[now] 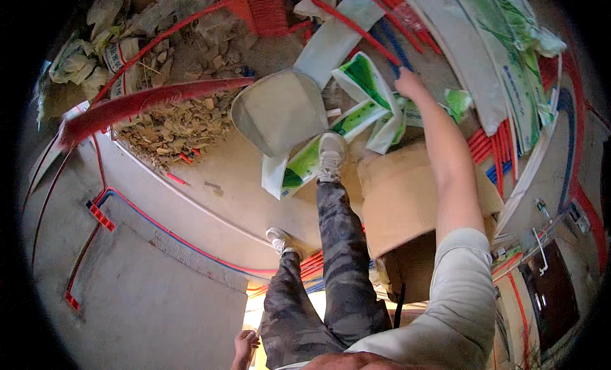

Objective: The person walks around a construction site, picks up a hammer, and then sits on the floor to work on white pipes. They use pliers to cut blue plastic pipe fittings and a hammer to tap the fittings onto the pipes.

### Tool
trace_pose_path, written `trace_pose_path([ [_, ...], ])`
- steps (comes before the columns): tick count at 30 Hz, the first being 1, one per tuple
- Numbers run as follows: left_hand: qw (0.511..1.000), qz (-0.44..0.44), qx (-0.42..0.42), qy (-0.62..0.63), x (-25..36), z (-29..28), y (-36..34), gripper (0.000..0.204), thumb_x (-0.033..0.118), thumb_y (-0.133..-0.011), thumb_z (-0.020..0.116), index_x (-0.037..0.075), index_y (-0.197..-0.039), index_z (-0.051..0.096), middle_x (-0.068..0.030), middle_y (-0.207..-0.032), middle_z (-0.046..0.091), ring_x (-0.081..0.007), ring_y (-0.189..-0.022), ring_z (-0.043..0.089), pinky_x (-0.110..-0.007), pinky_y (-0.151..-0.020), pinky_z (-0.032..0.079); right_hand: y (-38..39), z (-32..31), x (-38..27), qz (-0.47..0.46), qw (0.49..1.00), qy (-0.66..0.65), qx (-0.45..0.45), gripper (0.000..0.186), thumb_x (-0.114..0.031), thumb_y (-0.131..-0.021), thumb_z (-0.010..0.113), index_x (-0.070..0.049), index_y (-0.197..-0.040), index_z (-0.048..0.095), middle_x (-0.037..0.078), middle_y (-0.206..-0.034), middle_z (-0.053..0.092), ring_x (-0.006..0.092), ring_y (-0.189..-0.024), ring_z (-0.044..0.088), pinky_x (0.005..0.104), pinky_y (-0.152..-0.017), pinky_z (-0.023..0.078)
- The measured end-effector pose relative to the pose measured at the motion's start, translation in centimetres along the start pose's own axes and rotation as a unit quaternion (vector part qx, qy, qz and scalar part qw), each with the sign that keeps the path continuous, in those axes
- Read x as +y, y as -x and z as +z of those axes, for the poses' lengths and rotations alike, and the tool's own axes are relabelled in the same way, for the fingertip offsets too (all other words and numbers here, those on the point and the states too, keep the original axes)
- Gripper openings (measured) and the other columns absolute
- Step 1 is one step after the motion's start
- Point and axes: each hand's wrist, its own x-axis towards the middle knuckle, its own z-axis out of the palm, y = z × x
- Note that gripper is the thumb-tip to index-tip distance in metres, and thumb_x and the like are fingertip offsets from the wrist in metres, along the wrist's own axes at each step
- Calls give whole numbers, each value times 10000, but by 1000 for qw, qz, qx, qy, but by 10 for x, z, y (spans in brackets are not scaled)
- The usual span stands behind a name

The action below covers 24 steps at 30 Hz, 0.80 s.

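Note:
My right hand [410,83] reaches out at the upper right, fingers closed beside red conduit [369,36] and blue conduit [391,42]; exactly what it grips is unclear. Below that arm sits a cardboard box [394,204]. My left hand [245,344] hangs low by my leg, fingers loosely curled apart, apparently holding nothing. My forward shoe [331,153] stands by crumpled green-and-white sacks [299,169]. A grey dustpan-like piece [277,109] lies above them. A blurred red brush-like strip [153,106] extends leftward across a pile of chips [172,128].
Rubble and old bags [83,64] fill the upper left. A red object [261,17] is at the top. Red and blue pipes [496,157] and long green-wrapped boards [515,90] line the right. More thin conduits [165,227] run along the concrete at lower left.

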Motion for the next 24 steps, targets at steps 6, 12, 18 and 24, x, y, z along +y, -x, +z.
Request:
trace_pose_path([
  [6,996,-73,42,-32,57,-12,36,173,134,-974,641,-17,-1052,668,-119,-785,690,-225,-649,685,-348,-566,529,-40,25,-84,-339,898,-43,278,464,-70,-916,537,-77,-1375,602,181,-1365,636,405,-1303,555,507,-1103,443],
  [12,996,-65,42,-31,94,11,32,162,133,-979,643,-18,-1031,663,-122,-789,685,-222,-657,686,-341,-570,538,-68,30,-227,-406,904,1,134,377,-83,-943,537,-78,-1311,616,157,-1341,629,360,-1304,579,543,-1056,484],
  [18,996,-74,37,-26,106,32,37,206,145,-982,649,-46,-1058,646,-149,-816,699,-241,-661,694,-348,-562,551,-114,28,-249,-203,964,96,144,285,-153,-981,543,-42,-1214,664,203,-1213,693,384,-1066,723,552,-822,595],
  [24,995,-99,3,-13,87,42,48,249,166,-983,652,-46,-1111,626,-165,-840,691,-257,-692,698,-375,-589,554,-125,25,-251,-164,976,59,129,270,-167,-977,557,-49,-1168,707,210,-1152,733,364,-1039,739,507,-817,606],
])
